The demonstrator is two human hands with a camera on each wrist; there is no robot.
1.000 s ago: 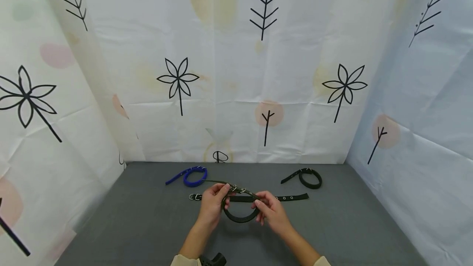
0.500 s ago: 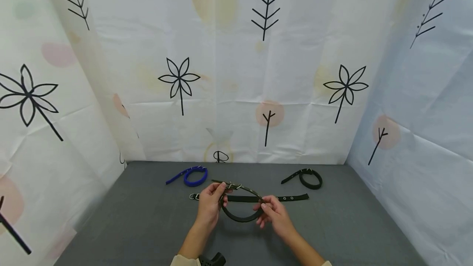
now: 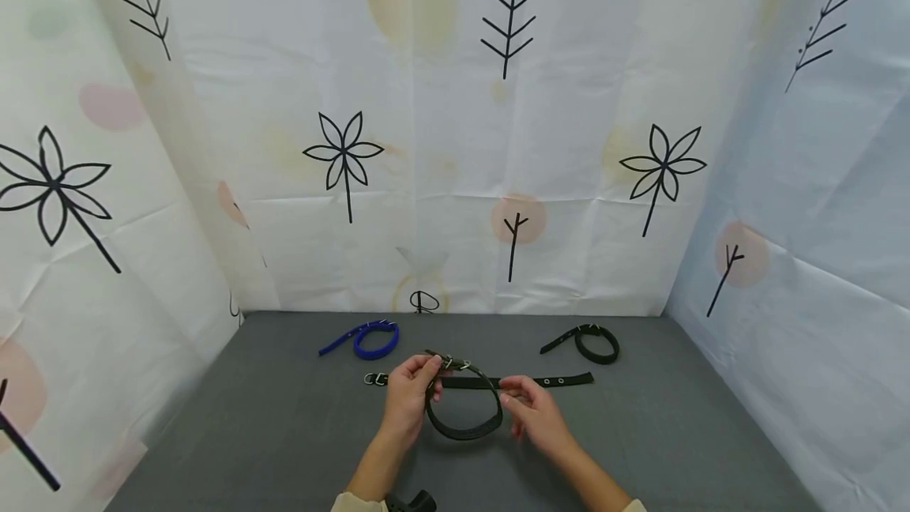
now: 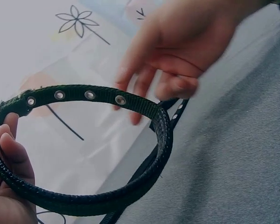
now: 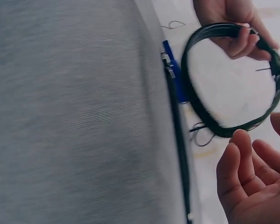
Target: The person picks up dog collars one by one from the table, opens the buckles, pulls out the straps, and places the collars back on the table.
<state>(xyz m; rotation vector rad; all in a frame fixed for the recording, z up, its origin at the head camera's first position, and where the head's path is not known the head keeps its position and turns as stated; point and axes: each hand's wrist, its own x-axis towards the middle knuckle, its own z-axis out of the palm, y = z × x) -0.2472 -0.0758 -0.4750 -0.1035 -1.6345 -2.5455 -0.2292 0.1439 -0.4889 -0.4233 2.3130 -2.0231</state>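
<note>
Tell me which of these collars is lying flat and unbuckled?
The dark webbing collar stretched straight behind the hands. The blue collar, the far black collar and the held dark collar are looped.

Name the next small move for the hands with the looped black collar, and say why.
Probably lay the black collar on the grey mat: it already forms a closed loop, only the left hand grips it at the buckle, and the right hand hangs open beside it.

Just behind the left hand's (image 3: 407, 401) hold on the looped collar (image 3: 464, 409), a flat black strap (image 3: 547, 380) lies across the mat (image 3: 249, 433) and bars a low pass there. Farther back, a blue collar (image 3: 370, 338) lies to the left and a black collar (image 3: 593, 342) to the right. Nearer the person than the grip, bare mat gives open passage
</note>
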